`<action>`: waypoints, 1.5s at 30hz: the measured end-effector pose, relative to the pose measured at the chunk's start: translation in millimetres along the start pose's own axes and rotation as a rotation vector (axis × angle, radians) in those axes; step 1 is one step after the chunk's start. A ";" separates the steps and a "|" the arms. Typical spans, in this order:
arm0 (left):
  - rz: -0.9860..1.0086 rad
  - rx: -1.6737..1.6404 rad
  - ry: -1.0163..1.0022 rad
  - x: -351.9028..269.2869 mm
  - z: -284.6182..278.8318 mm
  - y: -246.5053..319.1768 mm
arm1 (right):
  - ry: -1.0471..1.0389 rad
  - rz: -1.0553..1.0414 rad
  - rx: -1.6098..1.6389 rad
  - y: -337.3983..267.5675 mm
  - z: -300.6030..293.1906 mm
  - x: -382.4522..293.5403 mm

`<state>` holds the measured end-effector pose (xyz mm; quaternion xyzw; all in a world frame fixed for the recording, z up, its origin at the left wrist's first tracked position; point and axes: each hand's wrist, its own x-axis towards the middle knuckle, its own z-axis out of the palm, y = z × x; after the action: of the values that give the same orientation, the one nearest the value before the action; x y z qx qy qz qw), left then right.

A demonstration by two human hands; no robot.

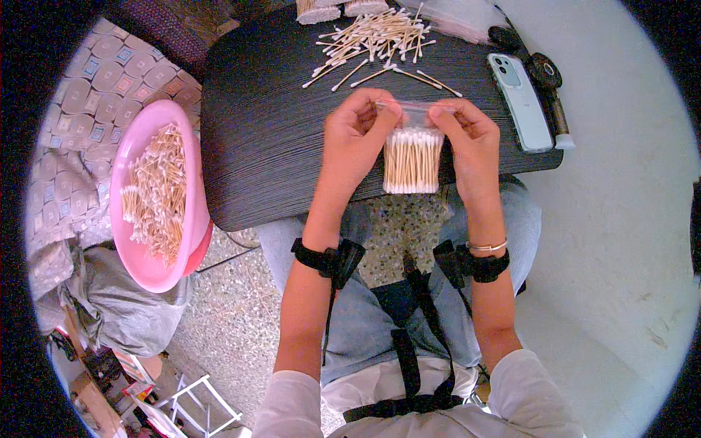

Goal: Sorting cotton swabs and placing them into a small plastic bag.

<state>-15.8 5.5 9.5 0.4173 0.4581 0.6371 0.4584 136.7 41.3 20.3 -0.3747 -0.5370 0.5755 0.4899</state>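
Note:
Between my hands hangs a clear plastic bag [413, 164] packed with a row of upright cotton swabs, above the near edge of the dark wood-grain table [263, 137]. My left hand [361, 128] pinches the bag's top edge at its left corner. At the right corner, my right hand [465, 128] grips the same edge between thumb and fingers. The bag's top strip looks flat and stretched; whether it is sealed I cannot tell. Loose cotton swabs [378, 35] lie in a heap beyond my hands, a few of them scattered closer.
A pink plastic basin [191, 219] full of cotton swabs stands left of the table. A phone [523, 104] lies at the table's right edge, beside a black cylindrical device [558, 112]. Filled swab packs [317, 12] and clear plastic bags [465, 19] sit at the far edge.

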 end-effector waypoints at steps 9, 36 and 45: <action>0.046 0.022 -0.050 0.8 1.0 2.9 | -0.022 0.013 0.066 -8.5 10.4 -1.6; 0.082 -0.027 0.016 1.0 -1.4 1.8 | 0.025 0.029 0.015 -0.7 0.5 0.0; 0.084 0.011 -0.009 -2.2 2.0 5.7 | 0.004 -0.009 0.047 -1.3 -2.1 -0.3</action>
<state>-14.5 2.9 15.2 0.4415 0.4416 0.6512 0.4312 139.0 41.5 21.3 -0.3617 -0.5241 0.5850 0.5023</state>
